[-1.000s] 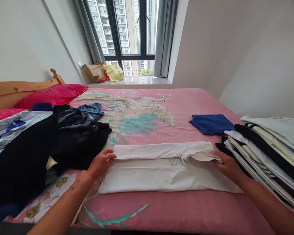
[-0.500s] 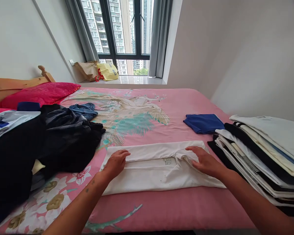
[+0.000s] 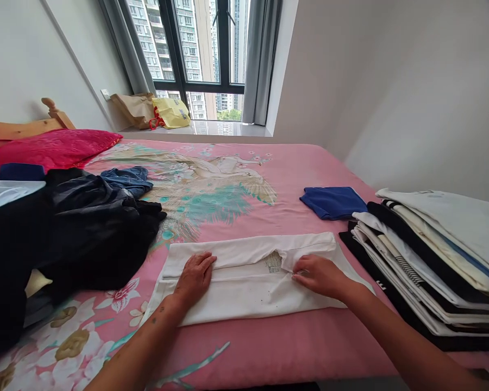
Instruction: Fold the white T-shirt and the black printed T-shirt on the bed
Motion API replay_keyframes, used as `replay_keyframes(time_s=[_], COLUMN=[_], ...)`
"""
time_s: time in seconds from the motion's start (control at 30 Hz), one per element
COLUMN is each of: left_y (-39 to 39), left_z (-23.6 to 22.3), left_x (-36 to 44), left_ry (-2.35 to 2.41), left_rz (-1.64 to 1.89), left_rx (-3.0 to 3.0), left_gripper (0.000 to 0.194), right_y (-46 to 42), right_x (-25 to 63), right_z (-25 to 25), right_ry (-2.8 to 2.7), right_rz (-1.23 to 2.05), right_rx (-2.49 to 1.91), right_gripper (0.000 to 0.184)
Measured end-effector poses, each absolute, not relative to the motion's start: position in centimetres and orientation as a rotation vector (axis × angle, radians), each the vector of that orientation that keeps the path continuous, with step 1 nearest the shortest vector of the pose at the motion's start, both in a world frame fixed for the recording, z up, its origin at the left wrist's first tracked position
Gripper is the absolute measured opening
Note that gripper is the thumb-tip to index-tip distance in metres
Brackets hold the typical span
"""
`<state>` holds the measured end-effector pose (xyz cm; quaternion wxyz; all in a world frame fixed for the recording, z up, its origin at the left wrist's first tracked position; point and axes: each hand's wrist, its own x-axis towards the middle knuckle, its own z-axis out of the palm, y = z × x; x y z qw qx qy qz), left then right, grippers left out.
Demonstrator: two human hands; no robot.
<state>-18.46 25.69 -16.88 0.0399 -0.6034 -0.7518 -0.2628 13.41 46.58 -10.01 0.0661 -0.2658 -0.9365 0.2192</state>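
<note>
A white T-shirt (image 3: 248,282), folded lengthwise into a long strip, lies across the pink bedspread (image 3: 293,168) in front of me. My left hand (image 3: 195,276) rests flat on its left part, fingers stretched out along the fold. My right hand (image 3: 315,274) lies on the shirt near the collar and printed label, with its fingertips drawn together on a bit of the cloth there.
A tall stack of folded clothes (image 3: 432,255) stands at the right edge. A folded blue garment (image 3: 332,201) lies beyond it. A heap of dark unfolded clothes (image 3: 73,228) covers the left side, near a red pillow (image 3: 49,149). Paper bags (image 3: 150,108) sit on the windowsill.
Both hands have slid inward from the shirt's ends onto its middle. My right hand went from the right edge to the collar. The view has shifted a little.
</note>
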Motion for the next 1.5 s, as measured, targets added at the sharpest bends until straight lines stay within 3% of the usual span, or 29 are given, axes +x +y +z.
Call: replay_keyframes(time_s=[0.13, 0.2, 0.3, 0.43, 0.6, 0.83, 1.0, 1.3, 1.4, 1.5], left_y=[26.0, 26.0, 25.5, 23.6, 22.6, 23.0, 23.0, 23.0, 23.0, 22.9], left_z=[-16.1, -15.5, -15.0, -15.2, -16.3, -17.5, -17.1, -17.0, -17.0, -17.0], left_x=[-18.8, -19.4, -21.3, -25.0, -27.2, -27.7, -27.5, -27.3, -27.3, -27.2], left_ry=[-2.427, -2.470, -2.563, -2.839, -2.813, -2.730, -2.742, -2.747, -2.753, -2.756], left_rz=[-0.923, -0.948, -0.703, -0.260, -0.157, -0.140, -0.108, -0.169, -0.186, -0.178], left_rx=[-1.850, -1.841, -1.870, -1.733, -1.618, -1.605, -1.583, -1.589, -1.594, -1.589], left_gripper=[0.031, 0.033, 0.040, 0.052, 0.057, 0.057, 0.057, 0.056, 0.056, 0.056], right_y=[47.1, 48.4, 51.0, 55.0, 58.1, 58.6, 59.0, 59.0, 56.1, 50.7], right_x=[13.1, 12.3, 11.6, 13.1, 17.1, 18.6, 17.1, 16.1, 15.8, 15.0], right_z=[-8.9, -9.2, -11.5, -16.4, -17.0, -14.4, -15.1, -15.0, -13.7, -12.9], right_ry=[-2.652, -2.485, -2.509, -2.703, -2.216, -2.297, -2.287, -2.242, -2.183, -2.440], right_rz=[0.727, 0.775, 0.818, 0.484, 0.092, 0.403, 0.307, 0.235, 0.160, 0.269], right_rx=[-0.992, -1.072, -1.021, -1.133, -1.336, -1.903, -1.883, -1.970, -1.706, -1.165], right_gripper=[0.040, 0.041, 0.039, 0.043, 0.047, 0.062, 0.049, 0.048, 0.046, 0.028])
